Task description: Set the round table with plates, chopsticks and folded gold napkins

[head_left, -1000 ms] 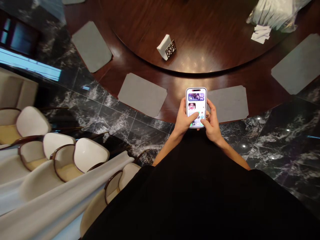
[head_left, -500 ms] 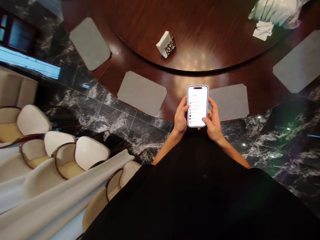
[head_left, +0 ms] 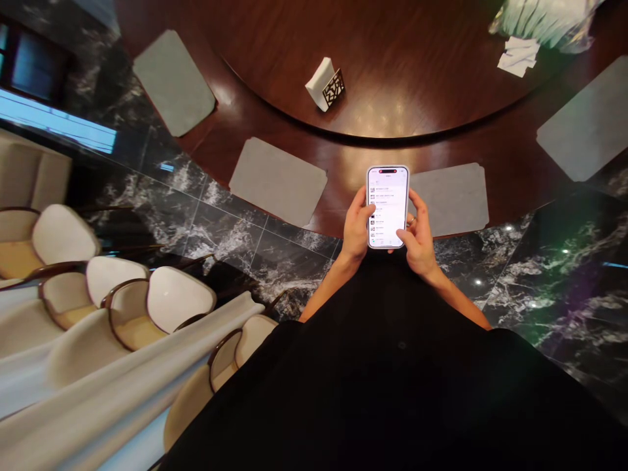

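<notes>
A smartphone (head_left: 387, 208) in a pale case is held upright over the table's near edge, its lit screen showing a list with small thumbnails. My left hand (head_left: 357, 226) grips its left side, the thumb lying over the left part of the screen. On the opposite side my right hand (head_left: 419, 235) is closed round the phone, with its thumb at the lower right of the screen and a ring on one finger. Most fingers of both hands are hidden behind the phone. A grey placemat (head_left: 451, 199) lies on the table just right of it.
The round dark wood table (head_left: 338, 209) carries a raised turntable (head_left: 392, 98). On that stand a napkin holder (head_left: 326, 85), white paper slips (head_left: 519, 56) and a clear plastic bag of pale items (head_left: 549, 23). Several cream chairs (head_left: 179, 297) line the left, over a black marble floor (head_left: 289, 252).
The list on the phone's screen has scrolled upward. My left thumb has moved further onto the screen; both hands keep their hold.
</notes>
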Motion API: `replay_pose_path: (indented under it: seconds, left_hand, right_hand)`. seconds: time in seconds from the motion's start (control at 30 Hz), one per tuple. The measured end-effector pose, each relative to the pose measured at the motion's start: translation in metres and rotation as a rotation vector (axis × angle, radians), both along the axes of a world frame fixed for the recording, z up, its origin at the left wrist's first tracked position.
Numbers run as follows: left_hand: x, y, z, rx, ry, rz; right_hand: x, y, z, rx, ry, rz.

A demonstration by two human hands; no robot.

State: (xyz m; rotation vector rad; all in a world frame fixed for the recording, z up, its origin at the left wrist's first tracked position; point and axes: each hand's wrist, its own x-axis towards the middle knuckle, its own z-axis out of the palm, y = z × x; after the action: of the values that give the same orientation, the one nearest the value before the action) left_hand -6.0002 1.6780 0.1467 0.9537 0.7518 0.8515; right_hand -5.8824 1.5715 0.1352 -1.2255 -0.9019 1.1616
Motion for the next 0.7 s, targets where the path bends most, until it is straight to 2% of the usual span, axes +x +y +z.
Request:
replay_pose_path:
  seconds: [0.23,0.47,0.7]
  left_hand:
    - [-0.001,-0.001,0.000,-0.005,-0.005,-0.009]
    - [0.000,-0.003,0.006,-0.054,-0.078,-0.086]
    - [-0.001,-0.005,0.001,-0.058,-0.108,-0.086]
  right_hand:
    - [0.000,0.001,0.005,-0.002,-0.030,0.027]
    - [-0.001,0.003,0.010,-0.057,-0.035,-0.013]
    - [0.002,0.005,0.011,-0.082,0.037,-0.049]
